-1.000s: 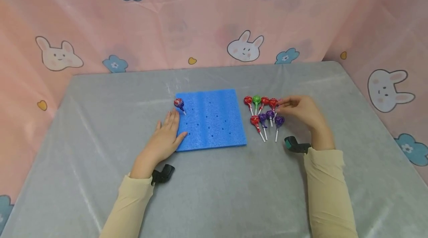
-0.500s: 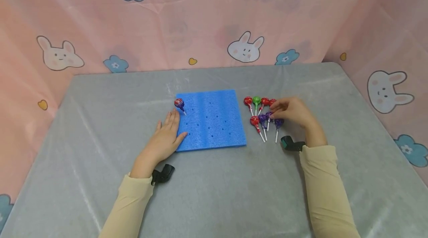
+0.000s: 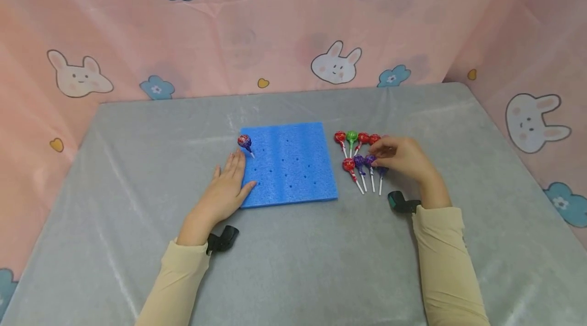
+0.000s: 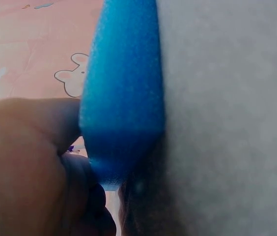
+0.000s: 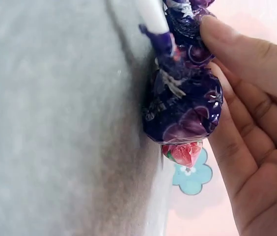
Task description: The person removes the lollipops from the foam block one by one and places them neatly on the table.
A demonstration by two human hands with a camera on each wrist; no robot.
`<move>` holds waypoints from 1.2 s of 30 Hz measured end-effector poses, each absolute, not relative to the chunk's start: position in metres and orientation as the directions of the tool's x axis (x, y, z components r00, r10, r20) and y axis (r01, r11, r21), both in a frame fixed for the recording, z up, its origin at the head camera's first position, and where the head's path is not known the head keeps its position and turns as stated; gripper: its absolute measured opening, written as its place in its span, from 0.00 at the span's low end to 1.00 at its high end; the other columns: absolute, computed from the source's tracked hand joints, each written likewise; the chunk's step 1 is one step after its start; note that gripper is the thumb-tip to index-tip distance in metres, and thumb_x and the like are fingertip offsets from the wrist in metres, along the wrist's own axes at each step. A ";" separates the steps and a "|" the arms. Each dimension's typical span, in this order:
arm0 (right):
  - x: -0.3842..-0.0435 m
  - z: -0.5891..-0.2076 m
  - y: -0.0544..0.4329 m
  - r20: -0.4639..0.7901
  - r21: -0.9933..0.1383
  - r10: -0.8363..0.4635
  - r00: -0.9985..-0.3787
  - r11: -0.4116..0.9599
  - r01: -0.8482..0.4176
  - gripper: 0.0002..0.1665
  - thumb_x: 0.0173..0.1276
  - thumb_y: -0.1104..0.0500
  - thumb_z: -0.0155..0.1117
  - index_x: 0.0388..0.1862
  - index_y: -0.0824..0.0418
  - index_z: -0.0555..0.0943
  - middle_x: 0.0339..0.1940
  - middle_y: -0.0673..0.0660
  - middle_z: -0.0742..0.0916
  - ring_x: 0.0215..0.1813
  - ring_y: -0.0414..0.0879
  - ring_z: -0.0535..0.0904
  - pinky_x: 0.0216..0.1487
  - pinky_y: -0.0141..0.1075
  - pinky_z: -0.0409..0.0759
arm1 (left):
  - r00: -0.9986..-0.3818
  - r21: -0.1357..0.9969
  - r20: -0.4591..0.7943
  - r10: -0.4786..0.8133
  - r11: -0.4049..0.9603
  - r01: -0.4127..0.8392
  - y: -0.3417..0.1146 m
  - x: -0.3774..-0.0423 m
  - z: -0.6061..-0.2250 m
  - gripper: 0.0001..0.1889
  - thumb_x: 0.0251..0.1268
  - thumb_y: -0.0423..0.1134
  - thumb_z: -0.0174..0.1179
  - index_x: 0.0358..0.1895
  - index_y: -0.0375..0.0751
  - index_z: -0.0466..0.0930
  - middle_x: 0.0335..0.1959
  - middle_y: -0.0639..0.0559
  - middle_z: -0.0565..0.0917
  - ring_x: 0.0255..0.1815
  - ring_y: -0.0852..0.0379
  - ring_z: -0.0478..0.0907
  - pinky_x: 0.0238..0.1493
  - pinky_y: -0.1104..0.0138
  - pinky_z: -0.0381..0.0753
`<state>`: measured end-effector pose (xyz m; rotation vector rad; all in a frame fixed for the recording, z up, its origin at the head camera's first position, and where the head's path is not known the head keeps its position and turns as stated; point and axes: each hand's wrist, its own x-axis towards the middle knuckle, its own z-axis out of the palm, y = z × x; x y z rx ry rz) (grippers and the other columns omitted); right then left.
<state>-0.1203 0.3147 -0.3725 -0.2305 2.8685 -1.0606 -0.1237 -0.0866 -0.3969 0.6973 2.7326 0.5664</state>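
Observation:
My left hand [image 3: 224, 181] rests with straight fingers along the left edge of a blue foam board [image 3: 293, 163] dotted with small holes. One purple-and-red wrapped lollipop [image 3: 244, 141] stands by its stick near the board's far left corner. To the right of the board, my right hand [image 3: 403, 159] pinches the head of a purple lollipop [image 3: 370, 161] between thumb and fingers. Another purple lollipop [image 5: 185, 105] lies beside it, close to the wrist camera and partly covered by the hand in the head view. A third purple lollipop [image 3: 359, 161] lies to the left.
A red lollipop [image 3: 348, 164] begins the nearer row. Behind it lie a red lollipop [image 3: 340, 137], a green lollipop [image 3: 351, 136] and more red ones, the last partly behind the right hand. Grey cloth [image 3: 293, 265] covers the table; a pink printed curtain [image 3: 275, 25] hangs behind.
My right hand has moved left from the back row's red lollipops to the purple one, which has shifted toward me, its stick now beside its neighbours'. The left hand stays put.

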 end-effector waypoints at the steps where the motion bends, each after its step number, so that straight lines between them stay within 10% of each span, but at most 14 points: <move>1: -0.120 -0.372 0.314 -0.019 -0.652 -0.169 -0.985 0.750 -0.116 0.09 0.57 0.70 0.68 0.39 0.66 0.84 0.37 0.60 0.86 0.40 0.51 0.81 0.42 0.36 0.80 | -0.850 0.432 -0.153 0.505 0.808 0.402 -0.087 -0.124 -0.397 0.38 0.76 0.50 0.40 0.73 0.30 0.34 0.75 0.39 0.35 0.75 0.44 0.33 0.69 0.44 0.37; 11: -0.118 -0.374 0.320 0.001 -0.672 -0.129 -0.992 0.734 -0.096 0.10 0.59 0.66 0.68 0.41 0.67 0.83 0.38 0.60 0.86 0.39 0.48 0.80 0.39 0.22 0.74 | -0.849 0.425 -0.166 0.501 0.814 0.397 -0.087 -0.123 -0.397 0.38 0.76 0.51 0.40 0.74 0.31 0.32 0.75 0.40 0.34 0.75 0.45 0.31 0.70 0.45 0.36; 21: -0.119 -0.371 0.314 -0.089 -0.615 -0.152 -0.984 0.786 -0.066 0.14 0.58 0.64 0.70 0.43 0.66 0.83 0.40 0.61 0.85 0.44 0.55 0.81 0.49 0.52 0.77 | -0.847 0.432 -0.164 0.506 0.809 0.399 -0.088 -0.125 -0.398 0.38 0.76 0.51 0.39 0.74 0.32 0.31 0.75 0.41 0.34 0.75 0.45 0.31 0.70 0.45 0.36; 36: -0.118 -0.370 0.311 -0.080 -0.637 -0.203 -0.976 0.764 -0.107 0.14 0.56 0.66 0.71 0.43 0.67 0.83 0.42 0.63 0.85 0.46 0.58 0.80 0.52 0.54 0.75 | -0.849 0.435 -0.160 0.503 0.808 0.397 -0.087 -0.124 -0.397 0.38 0.76 0.51 0.39 0.74 0.31 0.32 0.75 0.41 0.34 0.75 0.45 0.32 0.70 0.45 0.36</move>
